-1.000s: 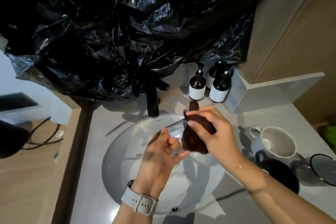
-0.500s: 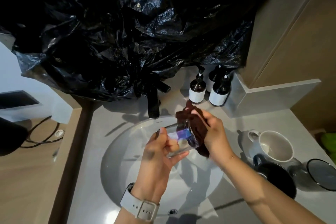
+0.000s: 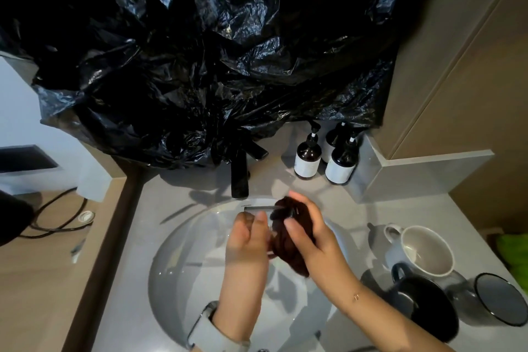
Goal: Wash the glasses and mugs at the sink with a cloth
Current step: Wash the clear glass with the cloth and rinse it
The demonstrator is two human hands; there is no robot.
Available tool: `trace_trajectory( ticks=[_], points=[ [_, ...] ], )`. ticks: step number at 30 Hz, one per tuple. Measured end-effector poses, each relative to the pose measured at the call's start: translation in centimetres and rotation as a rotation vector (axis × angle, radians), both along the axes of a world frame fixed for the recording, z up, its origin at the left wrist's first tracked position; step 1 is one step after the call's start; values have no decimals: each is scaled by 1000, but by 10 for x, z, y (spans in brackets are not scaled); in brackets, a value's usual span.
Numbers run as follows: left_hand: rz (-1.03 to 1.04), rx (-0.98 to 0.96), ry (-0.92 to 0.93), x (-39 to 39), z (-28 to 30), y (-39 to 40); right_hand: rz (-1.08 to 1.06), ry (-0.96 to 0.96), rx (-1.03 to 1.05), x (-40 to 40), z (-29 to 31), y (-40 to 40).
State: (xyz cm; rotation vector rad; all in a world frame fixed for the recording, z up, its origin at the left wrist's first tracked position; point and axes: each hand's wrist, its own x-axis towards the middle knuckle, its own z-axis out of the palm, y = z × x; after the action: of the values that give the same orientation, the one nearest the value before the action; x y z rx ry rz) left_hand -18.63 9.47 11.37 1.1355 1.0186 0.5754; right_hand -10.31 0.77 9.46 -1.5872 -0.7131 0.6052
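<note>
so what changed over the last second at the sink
The right hand worked the dark cloth around the clear glass: a second ago it draped over the bunched cloth, then pushed it into the glass mouth, and now it wraps the cloth against the glass. The left hand kept its grip on the glass above the basin. The white mug, dark mug and bottles stayed put.

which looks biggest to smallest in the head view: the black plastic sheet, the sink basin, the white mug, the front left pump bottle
1. black plastic sheet
2. sink basin
3. white mug
4. front left pump bottle

The mug sits nearer the camera than the bottle, so that last pair is unsure.
</note>
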Motion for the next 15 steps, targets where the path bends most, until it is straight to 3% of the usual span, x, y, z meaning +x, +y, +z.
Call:
trace_trajectory(
  ticks=[2,4,6,7,9,12,15],
  points=[
    [-53,255,90,-1,-7,-7,-145,457,-11,-6,5,11],
    [-144,476,187,-8,-12,-16,-130,841,-123,-5,16,16],
    [-191,610,234,-16,-13,-20,-70,989,-185,-1,24,17],
    [-194,610,243,-18,-15,-19,-76,974,-194,-1,21,17],
    [-162,435,208,-14,-11,-12,-122,830,-133,-8,8,16],
    [-149,-21,55,-7,-1,3,-262,386,18,-26,-10,11],
    [-191,-263,-69,-11,2,10,-246,-106,95,-25,-15,0]
  ],
)
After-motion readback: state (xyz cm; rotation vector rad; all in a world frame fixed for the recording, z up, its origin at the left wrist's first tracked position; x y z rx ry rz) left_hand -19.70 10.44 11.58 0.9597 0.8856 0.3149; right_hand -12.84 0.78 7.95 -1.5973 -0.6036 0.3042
